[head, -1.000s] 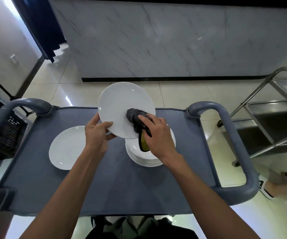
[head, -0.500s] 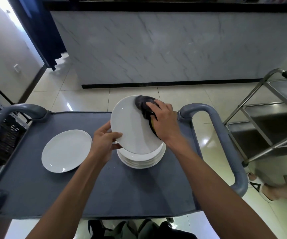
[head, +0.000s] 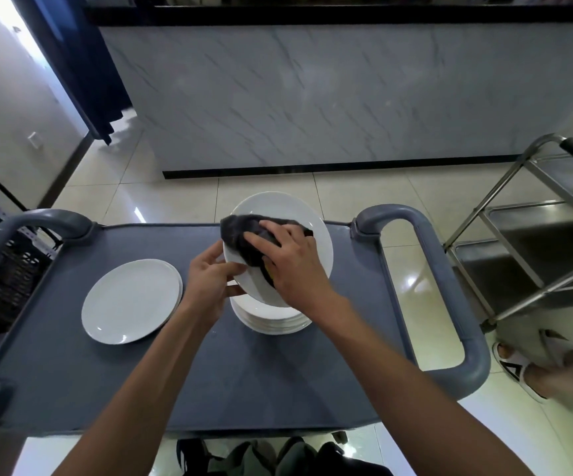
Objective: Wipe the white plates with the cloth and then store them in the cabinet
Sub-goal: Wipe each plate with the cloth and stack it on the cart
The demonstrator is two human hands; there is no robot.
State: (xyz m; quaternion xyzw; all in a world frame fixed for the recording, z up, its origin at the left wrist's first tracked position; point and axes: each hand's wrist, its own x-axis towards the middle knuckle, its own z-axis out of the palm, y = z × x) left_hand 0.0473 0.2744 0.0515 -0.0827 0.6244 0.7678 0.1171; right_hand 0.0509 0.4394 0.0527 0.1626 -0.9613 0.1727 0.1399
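A white plate [head: 316, 235] is held tilted above a stack of white plates [head: 271, 319] on the grey cart. My left hand [head: 209, 280] pinches the plate's left rim. My right hand [head: 292, 259] grips a dark grey cloth [head: 240, 235] with a yellow patch and presses it against the plate's face. Part of the plate is hidden under the cloth and my right hand. Another white plate [head: 132, 300] lies flat on the left side of the cart top [head: 106, 383].
The cart has grey loop handles on the right [head: 450, 297] and at the far left [head: 30, 225]. A steel trolley [head: 532, 249] stands to the right. Another person's sandalled foot [head: 519, 369] is on the tiled floor beside it. A marble-faced counter [head: 312, 97] stands ahead.
The cloth has slid from the plate's upper right to its upper left under my right hand. My left hand still holds the left rim.
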